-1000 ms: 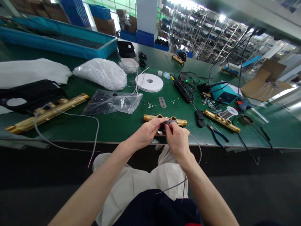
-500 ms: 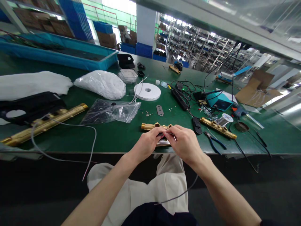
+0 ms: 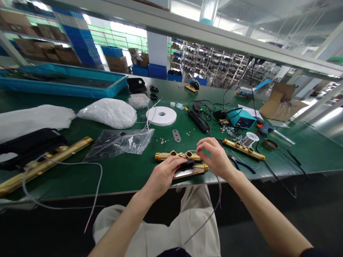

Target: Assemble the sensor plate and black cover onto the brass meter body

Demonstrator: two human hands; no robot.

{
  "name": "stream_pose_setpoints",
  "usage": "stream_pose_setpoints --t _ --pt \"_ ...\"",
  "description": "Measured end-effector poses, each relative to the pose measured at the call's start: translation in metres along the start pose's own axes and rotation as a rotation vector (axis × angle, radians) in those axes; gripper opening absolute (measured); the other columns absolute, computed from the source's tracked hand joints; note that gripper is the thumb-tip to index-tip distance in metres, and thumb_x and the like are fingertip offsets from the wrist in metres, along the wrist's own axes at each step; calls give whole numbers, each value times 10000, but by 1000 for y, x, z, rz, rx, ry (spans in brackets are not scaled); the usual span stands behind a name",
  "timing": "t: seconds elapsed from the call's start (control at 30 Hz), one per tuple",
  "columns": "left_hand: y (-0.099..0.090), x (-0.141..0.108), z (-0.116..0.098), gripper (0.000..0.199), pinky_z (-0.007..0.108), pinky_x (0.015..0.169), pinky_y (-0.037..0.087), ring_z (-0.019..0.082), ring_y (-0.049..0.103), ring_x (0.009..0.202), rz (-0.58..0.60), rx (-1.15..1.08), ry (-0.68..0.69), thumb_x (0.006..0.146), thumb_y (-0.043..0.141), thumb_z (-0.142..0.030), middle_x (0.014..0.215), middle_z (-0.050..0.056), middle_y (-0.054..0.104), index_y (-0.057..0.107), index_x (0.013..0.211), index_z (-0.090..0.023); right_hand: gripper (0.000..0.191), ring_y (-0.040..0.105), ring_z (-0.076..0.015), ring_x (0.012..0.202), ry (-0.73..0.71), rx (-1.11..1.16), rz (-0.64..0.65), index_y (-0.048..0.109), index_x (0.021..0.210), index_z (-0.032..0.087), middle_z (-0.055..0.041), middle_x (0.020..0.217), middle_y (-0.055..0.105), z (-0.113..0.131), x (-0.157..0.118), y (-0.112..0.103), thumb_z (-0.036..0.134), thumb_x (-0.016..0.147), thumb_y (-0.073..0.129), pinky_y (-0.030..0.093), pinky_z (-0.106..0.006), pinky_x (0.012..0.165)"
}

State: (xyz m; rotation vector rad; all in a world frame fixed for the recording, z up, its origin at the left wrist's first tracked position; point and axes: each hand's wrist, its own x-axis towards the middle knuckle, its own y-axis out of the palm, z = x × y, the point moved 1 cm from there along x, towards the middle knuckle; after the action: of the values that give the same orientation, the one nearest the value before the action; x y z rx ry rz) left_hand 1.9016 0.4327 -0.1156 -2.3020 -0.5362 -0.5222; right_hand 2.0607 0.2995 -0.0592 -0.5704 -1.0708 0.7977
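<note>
My left hand (image 3: 162, 174) is closed on a small black plastic part (image 3: 188, 164), pressing it against a brass pipe fitting (image 3: 199, 169) with a silvery flat face at the table's front edge. A grey cable (image 3: 220, 189) runs from this fitting over the edge toward my lap. Just to the right, my right hand (image 3: 215, 157) is raised with fingers curled but apart, and nothing shows in them. Behind the held fitting lies a second brass fitting (image 3: 166, 156) with round ports; my right hand is close to its right end.
Small screws (image 3: 162, 141) and a grey metal plate (image 3: 176, 135) lie beyond the fittings. On the right are blue-handled pliers (image 3: 245, 166), a solder spool (image 3: 250, 138) and another brass fitting (image 3: 243, 150). A white tape roll (image 3: 161, 116) and plastic bag (image 3: 120, 142) lie left.
My hands were together over the fitting; my right hand has now lifted away to the right and spread its fingers. The black part shows under my left hand. The view has tilted up.
</note>
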Motion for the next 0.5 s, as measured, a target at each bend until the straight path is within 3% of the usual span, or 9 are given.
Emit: stream_pose_setpoints --t 0.17,0.3,0.5 --pt "0 5 -4 303 330 1018 393 150 517 1109 19 -4 -49 952 378 -185 1189 13 583 553 1185 -266 120 485 -173 834 -76 23 105 715 898 268 -45 878 582 -19 -33 8 242 849 609 454 -309 739" --pt "3 6 -3 300 354 1014 396 167 513 1110 -5 23 -47 944 377 -180 1182 26 588 554 1175 -249 152 510 -158 802 -95 126 101 713 943 258 -38 822 588 -21 -37 20 225 863 588 455 -289 702" --pt "5 7 -4 287 376 999 410 187 522 1101 -21 46 -47 938 379 -195 1157 45 597 564 1153 -237 151 607 -141 838 -106 231 134 697 953 234 -33 886 687 -22 -39 21 189 862 586 487 -291 795"
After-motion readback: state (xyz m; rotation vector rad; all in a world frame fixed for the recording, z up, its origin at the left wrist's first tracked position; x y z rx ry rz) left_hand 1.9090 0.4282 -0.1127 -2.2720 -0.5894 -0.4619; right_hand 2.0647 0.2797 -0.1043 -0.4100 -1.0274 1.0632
